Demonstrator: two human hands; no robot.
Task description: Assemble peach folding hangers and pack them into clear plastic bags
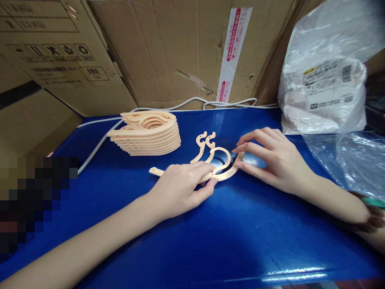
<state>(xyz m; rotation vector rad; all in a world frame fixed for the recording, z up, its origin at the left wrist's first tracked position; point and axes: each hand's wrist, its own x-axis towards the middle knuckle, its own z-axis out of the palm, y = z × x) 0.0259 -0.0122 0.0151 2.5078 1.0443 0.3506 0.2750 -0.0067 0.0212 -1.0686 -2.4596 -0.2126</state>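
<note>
Through the head camera I saw a cream plastic folding hanger at the middle of the blue counter, between the person's two hands. The left hand had its grip clamped around the hanger's middle, covering that part from me; one straight end stuck out past the knuckles. The right hand had its grip together on the tip of the curved arm, thumb below and fingers above.

Just behind, two loose hook pieces lay side by side, their lower ends close to the left hand. Farther back and to the left I had a neat stack of matching hanger parts, a white cable running past it. A large cardboard box walled off the rear, and another printed carton blocked the left corner. At the right rear stood a labelled white plastic bag, with clear film spread near the right forearm.
</note>
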